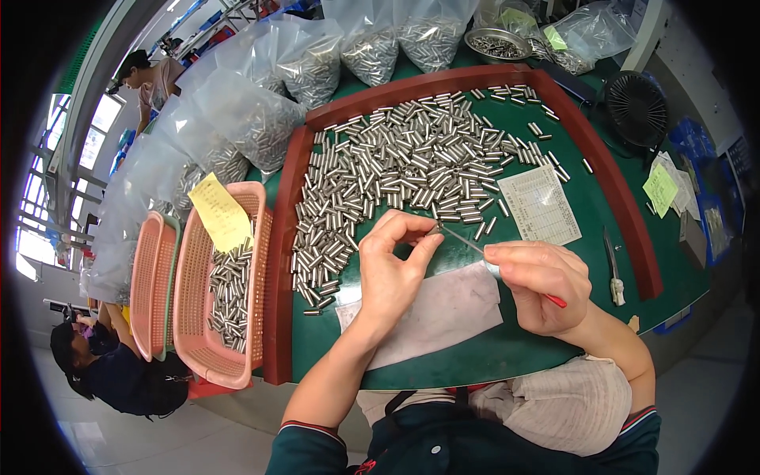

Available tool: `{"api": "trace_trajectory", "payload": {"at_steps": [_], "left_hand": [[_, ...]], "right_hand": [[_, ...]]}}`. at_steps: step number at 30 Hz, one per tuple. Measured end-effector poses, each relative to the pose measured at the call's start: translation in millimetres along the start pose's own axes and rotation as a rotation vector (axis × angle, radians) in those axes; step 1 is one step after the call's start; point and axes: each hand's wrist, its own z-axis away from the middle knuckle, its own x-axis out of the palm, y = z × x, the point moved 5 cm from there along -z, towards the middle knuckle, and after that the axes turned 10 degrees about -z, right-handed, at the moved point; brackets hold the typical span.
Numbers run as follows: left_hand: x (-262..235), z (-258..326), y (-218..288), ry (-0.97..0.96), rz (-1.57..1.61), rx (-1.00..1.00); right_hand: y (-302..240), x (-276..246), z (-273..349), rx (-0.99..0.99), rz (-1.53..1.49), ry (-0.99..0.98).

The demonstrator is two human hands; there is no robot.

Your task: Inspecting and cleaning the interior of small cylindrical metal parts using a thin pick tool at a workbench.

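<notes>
Metal pins, short shiny cylinders, lay heaped across the green mat inside the red-rimmed tray, and I saw more in the pink mesh basket. My left hand pinched one pin between thumb and forefinger above the mat. My right hand gripped a thin red-handled probe, tip at that pin.

Shiny metal pins, matt green mat
</notes>
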Motion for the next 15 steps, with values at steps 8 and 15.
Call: {"api": "trace_trajectory", "payload": {"at_steps": [8, 15], "left_hand": [[2, 1, -6, -0.07, 0.102, -0.18], [-1, 1, -2, -0.055, -0.071, -0.078]], "right_hand": [[-1, 5, 3, -0.043, 0.004, -0.039], [-8, -4, -1, -0.108, 0.064, 0.018]]}}
